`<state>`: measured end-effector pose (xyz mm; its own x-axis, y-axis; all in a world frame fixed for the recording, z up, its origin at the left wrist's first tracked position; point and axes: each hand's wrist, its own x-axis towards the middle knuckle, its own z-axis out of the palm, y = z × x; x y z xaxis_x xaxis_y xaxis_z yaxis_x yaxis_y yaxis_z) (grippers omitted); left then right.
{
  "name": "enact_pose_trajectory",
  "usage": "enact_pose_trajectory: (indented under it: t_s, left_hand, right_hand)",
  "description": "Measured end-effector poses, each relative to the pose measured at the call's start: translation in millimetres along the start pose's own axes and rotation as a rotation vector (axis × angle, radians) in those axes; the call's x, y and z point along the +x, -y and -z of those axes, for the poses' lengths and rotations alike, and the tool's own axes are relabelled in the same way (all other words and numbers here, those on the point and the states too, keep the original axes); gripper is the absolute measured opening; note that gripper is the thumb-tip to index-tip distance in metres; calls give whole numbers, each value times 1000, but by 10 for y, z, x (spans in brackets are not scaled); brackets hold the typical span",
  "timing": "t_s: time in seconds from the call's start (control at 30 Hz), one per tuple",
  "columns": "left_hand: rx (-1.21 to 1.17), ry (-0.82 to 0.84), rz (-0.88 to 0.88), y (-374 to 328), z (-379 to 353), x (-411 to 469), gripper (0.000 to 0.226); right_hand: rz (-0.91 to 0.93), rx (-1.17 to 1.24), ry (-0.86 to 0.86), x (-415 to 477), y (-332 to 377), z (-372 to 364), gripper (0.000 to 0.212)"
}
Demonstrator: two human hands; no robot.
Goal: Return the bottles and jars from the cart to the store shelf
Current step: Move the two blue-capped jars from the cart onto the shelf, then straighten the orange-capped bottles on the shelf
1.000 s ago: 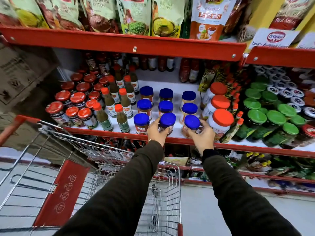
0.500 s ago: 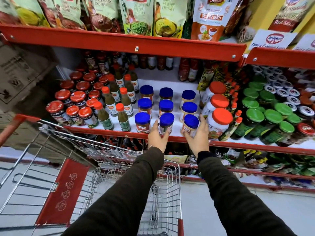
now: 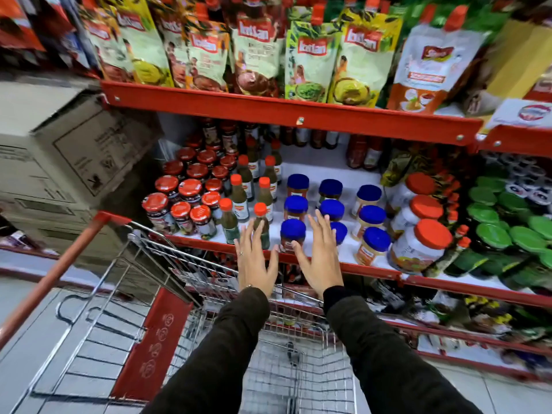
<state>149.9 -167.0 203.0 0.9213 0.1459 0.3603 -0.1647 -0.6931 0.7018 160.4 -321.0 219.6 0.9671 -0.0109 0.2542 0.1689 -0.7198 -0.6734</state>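
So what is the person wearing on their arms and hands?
Long dark sleeves cover both arms down to the wrists. The hands are bare, with no gloves. The left hand has a ring on one finger and something thin at the wrist. The right hand shows no jewellery.

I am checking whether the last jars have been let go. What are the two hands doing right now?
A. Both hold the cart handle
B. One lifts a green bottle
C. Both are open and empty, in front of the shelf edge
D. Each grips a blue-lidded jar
C: the left hand and right hand have spread fingers holding nothing, with a blue-lidded jar standing on the shelf between them.
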Motion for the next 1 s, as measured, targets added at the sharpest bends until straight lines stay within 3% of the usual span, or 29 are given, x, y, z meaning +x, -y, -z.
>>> enact_pose_trajectory:
  t_s: [0.2, 0.37, 0.53, 0.8, 1.0]
  left_hand:
    - [-228, -64, 163, 303, 408, 389, 67]
    - [-293, 109, 289, 567, 589, 848, 69]
    - [-257, 235, 267, 779, 681, 1134, 51]
    - [-226, 153, 239, 864, 753, 1221, 33]
    - [-132, 131, 222, 865, 768, 1279, 36]
  right_hand:
    - [-65, 97, 48, 320, 462, -349, 74]
    - [-214, 128, 37, 621, 696, -517, 59]
    - [-274, 162, 52, 783, 745, -614, 33]
    - [-260, 160, 162, 927, 733, -652, 35]
    - [-181, 144, 210, 920, 779, -617, 43]
